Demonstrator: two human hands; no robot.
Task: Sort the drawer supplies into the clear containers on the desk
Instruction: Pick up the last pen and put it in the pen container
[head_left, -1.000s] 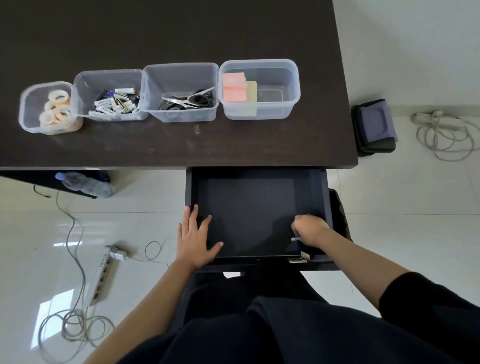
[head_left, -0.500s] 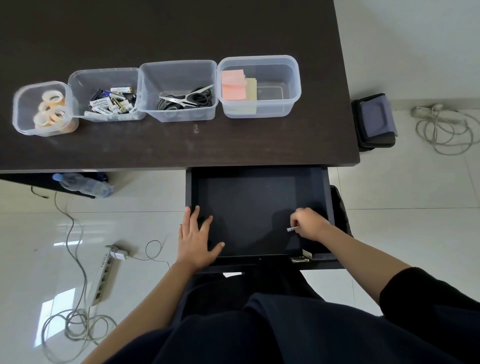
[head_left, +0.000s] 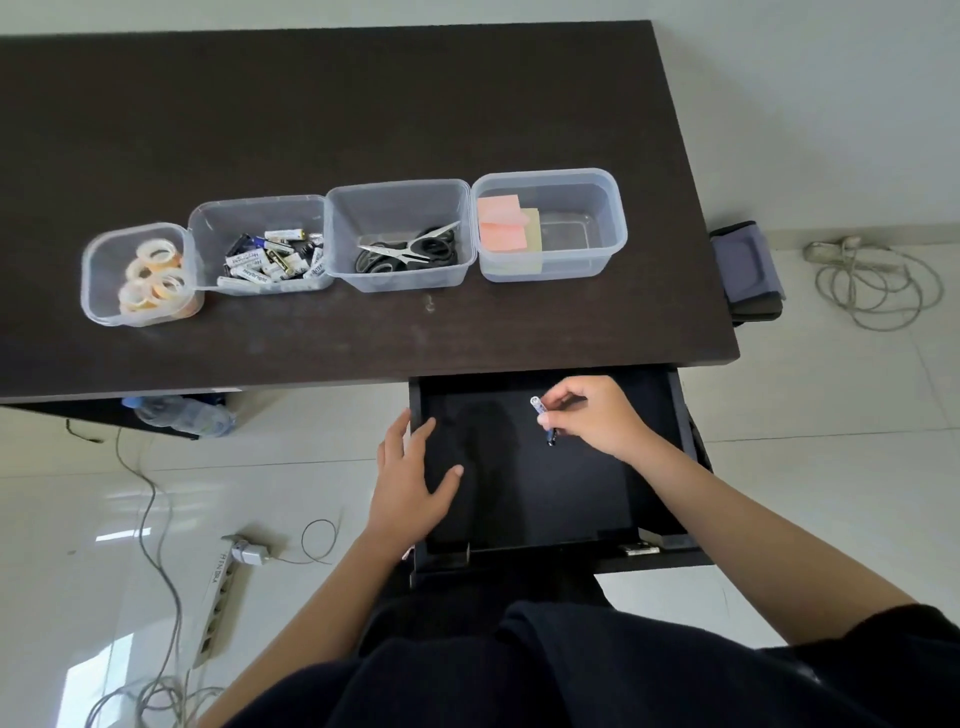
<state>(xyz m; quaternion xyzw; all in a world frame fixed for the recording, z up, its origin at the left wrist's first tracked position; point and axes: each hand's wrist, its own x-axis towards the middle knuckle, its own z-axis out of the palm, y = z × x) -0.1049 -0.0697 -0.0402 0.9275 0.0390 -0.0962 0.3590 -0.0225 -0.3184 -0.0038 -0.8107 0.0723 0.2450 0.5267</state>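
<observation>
The black drawer is pulled out under the dark desk and its floor looks bare. My right hand is raised over the drawer's far right part, shut on a small battery pinched in the fingers. My left hand rests flat with spread fingers on the drawer's left edge. Along the desk stand clear containers: tape rolls at the left, then batteries, scissors, and sticky notes in the right one.
A water bottle lies under the desk at the left. A power strip and cables trail over the tiled floor at the left. A dark bag and a coiled white cable sit right of the desk.
My right hand has lifted from the drawer's front right corner toward the desk with the battery in its fingers. The left hand has stayed on the drawer's left edge.
</observation>
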